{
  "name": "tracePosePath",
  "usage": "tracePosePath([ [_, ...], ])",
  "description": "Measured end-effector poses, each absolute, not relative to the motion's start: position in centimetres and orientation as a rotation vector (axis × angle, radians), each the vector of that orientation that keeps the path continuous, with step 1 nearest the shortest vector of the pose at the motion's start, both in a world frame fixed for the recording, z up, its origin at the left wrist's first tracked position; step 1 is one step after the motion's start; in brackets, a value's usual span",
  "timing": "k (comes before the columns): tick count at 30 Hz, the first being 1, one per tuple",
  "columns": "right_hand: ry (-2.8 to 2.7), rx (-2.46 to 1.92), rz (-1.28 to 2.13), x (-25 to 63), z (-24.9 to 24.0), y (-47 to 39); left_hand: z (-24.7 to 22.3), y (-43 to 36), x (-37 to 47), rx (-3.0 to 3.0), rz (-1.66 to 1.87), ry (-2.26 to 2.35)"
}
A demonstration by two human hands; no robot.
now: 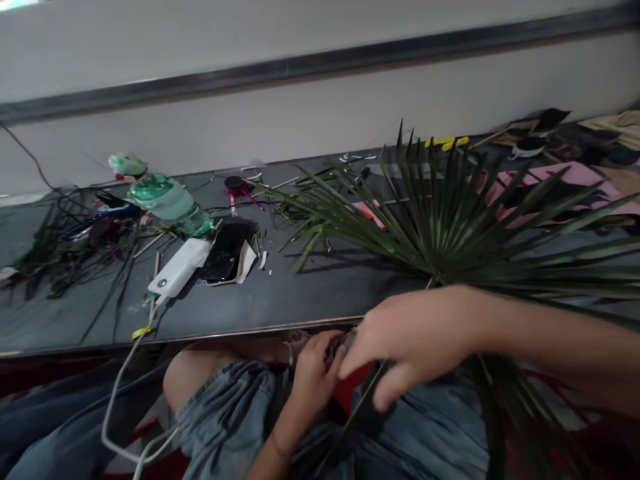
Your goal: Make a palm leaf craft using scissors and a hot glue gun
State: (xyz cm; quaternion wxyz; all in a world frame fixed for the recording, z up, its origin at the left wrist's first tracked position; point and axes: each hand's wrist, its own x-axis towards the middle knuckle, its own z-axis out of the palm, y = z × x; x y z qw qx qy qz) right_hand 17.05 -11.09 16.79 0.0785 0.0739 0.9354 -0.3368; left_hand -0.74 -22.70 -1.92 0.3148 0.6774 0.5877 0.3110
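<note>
A large green fan palm leaf (440, 247) spreads over the right half of the table, its stem (367, 393) running down over the front edge to my lap. My right hand (420, 333) lies across this stem, palm down. Its fingers stretch to the left and the thumb stands apart, with the stem showing in the gap between them. Whether it touches the stem is unclear. Just left of it, my left hand (313, 367) has its fingers curled near the right fingertips. What it may hold is hidden and slightly blurred.
On the table (280, 300) are a green plastic bottle (167, 200), a white power bank (180, 270) with a cable, a black phone (227, 250), leaf scraps (45, 253), yellow scissors (447, 142) and pink material (575, 177). Another person's jeans (65, 427) show at left.
</note>
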Motion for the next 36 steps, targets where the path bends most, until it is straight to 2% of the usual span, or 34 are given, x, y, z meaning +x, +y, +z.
tracePosePath([
  [2,2.626,0.390,-1.267,20.7,19.0,-8.0,-1.6,-22.2,-1.2,1.738,0.850,1.556],
  [4,2.867,0.954,-1.265,24.1,19.7,-3.8,-1.0,-21.6,-1.4,1.716,0.877,1.564],
  [5,2.994,1.331,-1.162,25.5,19.3,-1.7,-0.7,-21.3,-1.4,1.728,0.896,1.565],
  [6,3.051,1.782,-0.895,26.8,18.6,0.3,-0.3,-21.0,-1.3,1.755,0.925,1.563],
  [7,2.962,2.090,-0.581,27.8,17.6,2.1,0.2,-20.8,-1.1,1.799,0.968,1.554],
  [8,2.798,2.200,-0.376,28.6,16.3,3.6,0.8,-20.5,-0.8,1.858,1.020,1.535],
  [11,2.449,2.130,-0.329,29.5,12.3,6.3,3.1,-19.5,0.5,2.085,1.177,1.383],
  [14,2.363,1.980,-0.359,29.0,9.5,7.1,5.7,-18.0,2.4,2.309,1.236,1.163],
  [20,2.185,1.961,-0.327,28.1,8.6,8.0,8.4,-13.7,7.4,2.812,1.101,1.000],
  [23,2.225,1.858,-0.428,28.6,8.4,8.7,8.9,-11.3,10.3,2.958,0.829,1.100],
  [26,2.256,1.838,-0.479,29.2,7.7,9.0,9.2,-9.2,12.7,2.741,0.473,1.518],
  [29,2.324,1.957,-0.358,29.2,7.3,8.4,8.9,-7.7,13.9,2.542,0.227,1.760],
  [32,2.576,2.038,-0.181,27.8,7.6,7.1,8.2,-6.8,13.8,2.518,0.173,1.790],
  [36,2.685,1.789,-0.324,25.0,8.5,5.8,6.8,-6.9,12.2,2.662,0.293,1.639],
])
